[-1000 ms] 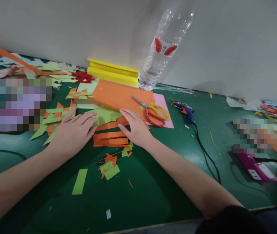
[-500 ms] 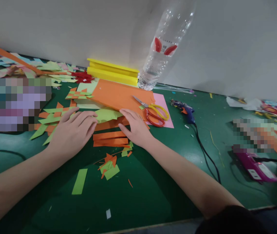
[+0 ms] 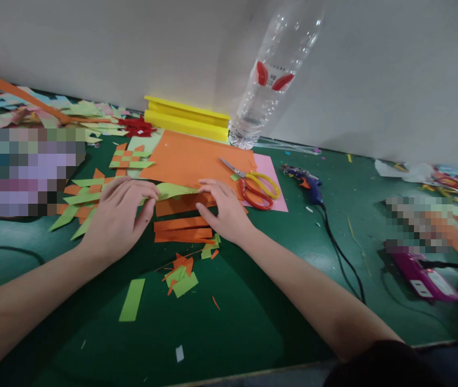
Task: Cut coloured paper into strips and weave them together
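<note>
My left hand [image 3: 118, 212] has its fingers curled, with thumb and index finger pinched at the left end of some light green paper strips [image 3: 176, 190]. At the strips' other end is my right hand [image 3: 225, 207], its thumb spread from the fingers and its fingertips touching the paper. Orange paper strips [image 3: 182, 231] lie just below, between the hands. Beside my left hand are woven green and orange strips [image 3: 84, 199], and a smaller woven piece [image 3: 126, 159] lies behind it. Beyond the hands rests an orange sheet [image 3: 196, 158], partly under scissors [image 3: 253, 185] with yellow and red handles.
A clear plastic bottle [image 3: 261, 97] leans by the wall near a folded yellow piece [image 3: 186, 118]. To the right lie a blue glue gun [image 3: 309, 183] with a black cord and a magenta power strip [image 3: 422, 274]. Paper scraps [image 3: 182, 274] lie in front, and more are heaped back left.
My left hand's fingers have curled in and its thumb has drawn closer to them. The green strips between the hands look narrower and tilted. My right hand has hardly moved.
</note>
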### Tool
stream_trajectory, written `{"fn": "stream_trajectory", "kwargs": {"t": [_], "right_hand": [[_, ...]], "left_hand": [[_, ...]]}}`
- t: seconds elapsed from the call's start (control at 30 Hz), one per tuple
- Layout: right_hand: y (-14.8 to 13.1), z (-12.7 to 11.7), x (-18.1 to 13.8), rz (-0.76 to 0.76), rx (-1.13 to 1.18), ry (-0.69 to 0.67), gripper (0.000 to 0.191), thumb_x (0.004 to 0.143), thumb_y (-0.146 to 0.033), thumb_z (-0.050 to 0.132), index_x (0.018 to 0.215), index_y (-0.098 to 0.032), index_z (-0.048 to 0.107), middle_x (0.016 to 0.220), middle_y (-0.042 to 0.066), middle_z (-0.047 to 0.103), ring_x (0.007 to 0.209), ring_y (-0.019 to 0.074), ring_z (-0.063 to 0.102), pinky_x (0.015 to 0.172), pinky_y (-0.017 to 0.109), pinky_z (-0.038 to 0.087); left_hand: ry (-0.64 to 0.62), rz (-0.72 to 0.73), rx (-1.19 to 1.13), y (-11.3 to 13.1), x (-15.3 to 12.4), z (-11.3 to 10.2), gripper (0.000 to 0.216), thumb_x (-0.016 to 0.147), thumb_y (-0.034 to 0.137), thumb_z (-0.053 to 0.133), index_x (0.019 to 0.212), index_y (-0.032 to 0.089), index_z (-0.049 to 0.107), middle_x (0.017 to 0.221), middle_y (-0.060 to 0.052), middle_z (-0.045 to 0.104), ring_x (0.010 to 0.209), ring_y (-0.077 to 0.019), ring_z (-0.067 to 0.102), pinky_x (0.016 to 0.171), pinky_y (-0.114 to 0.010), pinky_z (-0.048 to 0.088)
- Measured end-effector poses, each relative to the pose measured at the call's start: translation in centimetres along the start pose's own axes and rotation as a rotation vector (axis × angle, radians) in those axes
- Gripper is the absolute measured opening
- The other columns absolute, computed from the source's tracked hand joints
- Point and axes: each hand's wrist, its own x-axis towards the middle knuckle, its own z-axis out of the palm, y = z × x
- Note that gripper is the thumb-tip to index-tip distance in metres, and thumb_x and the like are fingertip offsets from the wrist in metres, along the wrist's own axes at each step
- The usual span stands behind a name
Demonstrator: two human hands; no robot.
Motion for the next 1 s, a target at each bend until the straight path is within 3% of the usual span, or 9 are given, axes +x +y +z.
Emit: {"fn": "stream_trajectory", "kwargs": {"t": [0.27, 0.5, 0.8, 1.0], "right_hand": [[0.30, 0.29, -0.02, -0.087, -0.016, 0.016, 0.020, 0.091, -0.028, 0.051, 0.106, -0.020, 0.062, 0.125, 0.009, 0.063, 0.118, 0.0233, 0.055, 0.103, 0.047, 0.041], [0.38, 0.39, -0.02, -0.109, -0.006, 0.026, 0.026, 0.091, -0.028, 0.050, 0.111, -0.018, 0.063, 0.120, 0.011, 0.066, 0.115, 0.0231, 0.057, 0.102, 0.047, 0.042], [0.16, 0.07, 0.09, -0.059, 0.072, 0.056, 0.031, 0.091, -0.028, 0.050, 0.118, -0.018, 0.061, 0.122, 0.011, 0.064, 0.118, 0.0226, 0.057, 0.104, 0.045, 0.043], [-0.15, -0.27, 0.05, -0.032, 0.133, 0.071, 0.034, 0.092, -0.024, 0.046, 0.124, -0.020, 0.058, 0.124, 0.011, 0.061, 0.119, 0.0208, 0.056, 0.104, 0.040, 0.046]], "left_hand": [[-0.005, 0.006, -0.088, 0.43, 0.02, -0.15, 0.011, 0.093, 0.016, 0.043, 0.092, 0.025, 0.048, 0.100, -0.002, 0.067, 0.095, -0.0207, 0.064, 0.105, -0.049, 0.038], [0.031, 0.013, -0.076, 0.43, 0.03, -0.36, 0.009, 0.096, 0.018, 0.042, 0.100, 0.024, 0.047, 0.103, -0.005, 0.064, 0.101, -0.0224, 0.061, 0.099, -0.050, 0.043], [0.218, 0.012, -0.060, 0.88, -0.08, -0.75, 0.046, 0.092, 0.017, 0.053, 0.136, 0.020, 0.039, 0.129, -0.016, 0.049, 0.124, -0.0283, 0.045, 0.105, -0.048, 0.038], [0.203, -0.003, -0.071, 0.84, 0.00, -0.56, 0.043, 0.094, 0.019, 0.050, 0.136, 0.023, 0.039, 0.130, -0.014, 0.047, 0.124, -0.0276, 0.045, 0.107, -0.049, 0.038]]}}
